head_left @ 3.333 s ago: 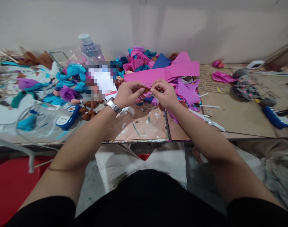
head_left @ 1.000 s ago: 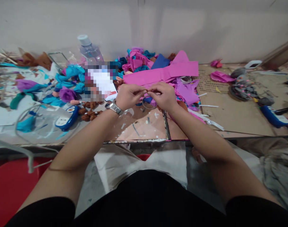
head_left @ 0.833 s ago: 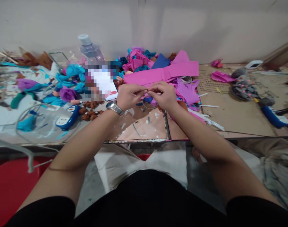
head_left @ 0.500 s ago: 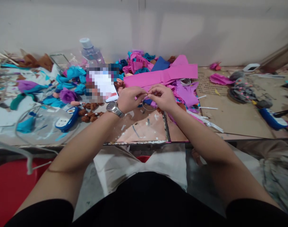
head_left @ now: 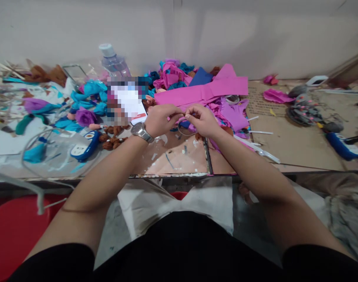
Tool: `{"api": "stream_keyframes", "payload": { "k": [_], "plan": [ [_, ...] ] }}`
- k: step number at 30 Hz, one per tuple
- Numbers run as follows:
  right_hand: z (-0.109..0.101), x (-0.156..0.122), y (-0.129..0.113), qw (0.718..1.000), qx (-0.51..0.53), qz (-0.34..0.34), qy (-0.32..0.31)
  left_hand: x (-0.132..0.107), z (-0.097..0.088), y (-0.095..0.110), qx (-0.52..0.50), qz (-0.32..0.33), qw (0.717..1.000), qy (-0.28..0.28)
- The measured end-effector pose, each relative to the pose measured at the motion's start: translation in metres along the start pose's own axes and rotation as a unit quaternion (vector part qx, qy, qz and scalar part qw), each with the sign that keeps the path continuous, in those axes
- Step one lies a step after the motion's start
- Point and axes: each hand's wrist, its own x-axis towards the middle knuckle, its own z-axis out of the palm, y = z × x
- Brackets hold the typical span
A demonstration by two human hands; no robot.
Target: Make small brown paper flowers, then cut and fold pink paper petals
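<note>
My left hand [head_left: 163, 119], with a metal watch at its wrist, has its fingertips pinched together over the table. Meeting it tip to tip, my right hand [head_left: 205, 119] is closed in a pinch as well. Whatever lies between the fingertips is too small to make out. Just below them shows a thin pale ring [head_left: 187, 133]; I cannot tell whether it hangs from the fingers or rests on the table. Behind the hands lies a long pink paper strip [head_left: 205, 91] on a heap of crumpled purple, pink and blue paper. A lit phone [head_left: 131, 102] is left of my left hand.
A clear bottle [head_left: 116, 64] stands behind the phone. Brown crinkled balls [head_left: 111, 141] and a blue-and-white power socket [head_left: 85, 146] sit at left, with purple and blue paper flowers. White sticks [head_left: 261, 132], cardboard [head_left: 273, 145], a grey bundle [head_left: 305, 109] and another socket [head_left: 342, 145] occupy the right.
The view has shifted slightly. Both hands keep nearly the same pinched pose, with only small finger movement.
</note>
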Motion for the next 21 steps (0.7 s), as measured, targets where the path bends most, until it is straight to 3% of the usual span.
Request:
{"api": "stream_keyframes", "payload": {
  "k": [10, 15, 21],
  "plan": [
    [-0.006, 0.001, -0.0036, 0.995, -0.065, -0.074, 0.003, 0.0015, -0.001, 0.0037, -0.044, -0.037, 0.998, -0.01],
    [-0.0055, -0.0001, -0.003, 0.997, -0.053, -0.059, 0.009, 0.0016, -0.0005, -0.0006, -0.072, -0.049, 0.996, -0.003],
    [-0.0051, -0.0017, -0.0091, 0.997, -0.06, -0.04, 0.01, 0.0009, 0.0006, -0.0004, -0.101, -0.068, 0.992, -0.043]
  ]
}}
